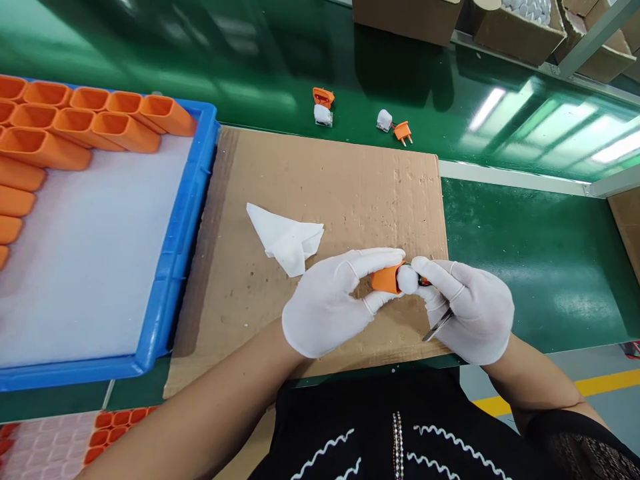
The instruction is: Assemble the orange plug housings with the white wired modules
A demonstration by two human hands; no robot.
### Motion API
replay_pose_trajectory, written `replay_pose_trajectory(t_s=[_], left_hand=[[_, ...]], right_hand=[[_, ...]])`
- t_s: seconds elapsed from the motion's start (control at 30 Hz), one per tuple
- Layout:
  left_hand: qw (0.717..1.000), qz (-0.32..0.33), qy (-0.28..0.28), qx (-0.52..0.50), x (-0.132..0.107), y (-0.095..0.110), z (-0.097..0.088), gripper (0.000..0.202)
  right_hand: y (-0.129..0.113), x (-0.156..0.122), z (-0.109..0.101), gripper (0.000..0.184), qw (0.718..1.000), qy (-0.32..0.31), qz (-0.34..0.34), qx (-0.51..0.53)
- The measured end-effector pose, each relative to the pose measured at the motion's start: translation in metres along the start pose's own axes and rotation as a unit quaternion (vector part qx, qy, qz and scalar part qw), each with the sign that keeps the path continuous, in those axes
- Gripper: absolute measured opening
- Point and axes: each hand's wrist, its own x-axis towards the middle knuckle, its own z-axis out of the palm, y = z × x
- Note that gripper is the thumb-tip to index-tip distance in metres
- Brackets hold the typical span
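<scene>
My left hand (327,303), in a white glove, grips a short orange plastic housing (385,280) between thumb and fingers. Its open end faces right. At that opening is a rounded white part (407,279) with a dark and orange piece behind it, pinched by my gloved right hand (473,310). How far the white part sits inside the housing I cannot tell. A thin metal tool (438,325), perhaps tweezers, sticks out from under my right fingers; the rest of it is hidden. Both hands are above a cardboard sheet (350,173).
A crumpled white cloth (290,240) lies left of my hands. A blue tray (173,267) holds several orange housings (125,130). Beyond the cardboard are two orange plug pieces (323,98) (403,133) with white parts. Cardboard boxes (407,20) stand along the back.
</scene>
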Motion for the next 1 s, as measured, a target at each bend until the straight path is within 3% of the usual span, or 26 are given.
replay_pose_trajectory(t_s=[0.3, 0.4, 0.57, 0.67, 0.77, 0.87, 1.0], left_hand=[[1.0, -0.016, 0.001, 0.013, -0.002, 0.004, 0.002, 0.029], [0.999, -0.033, 0.001, 0.012, -0.002, 0.006, 0.004, 0.026], [0.991, -0.133, -0.007, 0.021, -0.004, 0.011, 0.014, 0.029], [0.982, -0.189, -0.004, 0.02, -0.005, 0.011, 0.019, 0.036], [0.973, -0.231, -0.017, 0.008, -0.004, 0.01, 0.021, 0.04], [0.972, -0.229, 0.015, -0.047, -0.003, 0.008, 0.02, 0.042], [0.98, -0.166, 0.047, -0.1, -0.006, 0.003, 0.02, 0.04]], right_hand=[[-0.002, 0.0, -0.001, 0.024, 0.999, -0.034, 0.032, 0.002], [-0.008, 0.0, -0.004, 0.034, 0.998, -0.057, 0.028, -0.026], [-0.033, 0.003, -0.004, 0.039, 0.975, -0.126, 0.062, -0.173], [-0.039, 0.004, 0.0, 0.039, 0.968, -0.138, 0.066, -0.197], [-0.029, 0.003, 0.003, 0.047, 0.979, -0.149, 0.062, -0.124], [-0.011, 0.002, 0.004, 0.048, 0.987, -0.114, 0.091, 0.066], [0.001, 0.001, 0.007, 0.038, 0.951, -0.069, 0.142, 0.265]])
